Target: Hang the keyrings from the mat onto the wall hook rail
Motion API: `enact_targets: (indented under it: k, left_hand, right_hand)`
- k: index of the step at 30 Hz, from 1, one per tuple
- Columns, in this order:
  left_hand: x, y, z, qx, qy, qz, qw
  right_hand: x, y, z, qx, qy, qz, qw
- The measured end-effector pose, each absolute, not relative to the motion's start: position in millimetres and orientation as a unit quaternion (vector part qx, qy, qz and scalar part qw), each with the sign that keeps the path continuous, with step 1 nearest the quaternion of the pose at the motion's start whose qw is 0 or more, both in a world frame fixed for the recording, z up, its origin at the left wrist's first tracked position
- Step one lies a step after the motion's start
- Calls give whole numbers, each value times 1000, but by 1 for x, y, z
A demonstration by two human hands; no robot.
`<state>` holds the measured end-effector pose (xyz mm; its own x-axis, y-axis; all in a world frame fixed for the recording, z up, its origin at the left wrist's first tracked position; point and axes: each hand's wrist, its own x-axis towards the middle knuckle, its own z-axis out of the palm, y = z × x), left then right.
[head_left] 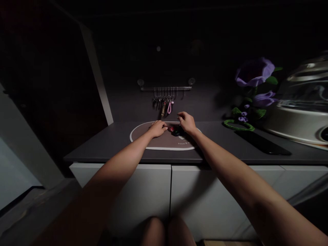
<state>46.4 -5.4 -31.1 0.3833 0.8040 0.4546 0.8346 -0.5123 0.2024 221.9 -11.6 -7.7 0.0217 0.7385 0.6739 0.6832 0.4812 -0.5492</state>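
Head view: left hand (158, 128), fingers (166, 127) stretched forward, tips at a small red-and-black fob (174, 130); grip unclear. Right hand (187, 123), fingers (180, 116) loosely curled, released, just above the fob. Fob lies on an oval mat (164, 148), between both sets of fingers. Ahead of the fingers, keys (162, 102) hang from a wall rail (166, 88). Right of the fingers: purple artificial flowers (255, 72), a black strip (262, 142) on the counter (107, 143).

Your bare left forearm (120, 164), your bare right forearm (228, 164), both smooth and tapering to an unadorned left hand (157, 128) and right hand (186, 123), your rounded bare knees (153, 232) shadowed below.
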Motion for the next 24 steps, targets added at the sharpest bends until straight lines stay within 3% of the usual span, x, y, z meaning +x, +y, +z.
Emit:
enact_targets:
  k: [16,24]
  left_hand:
    - [43,-6,-22,-743,-481,-465,-27]
    - [46,-6,-15,-677,-447,-568,-139]
  right_hand:
    - [219,-12,-9,-507,-717,15,479]
    - [212,-17,-7,-492,-753,25,436]
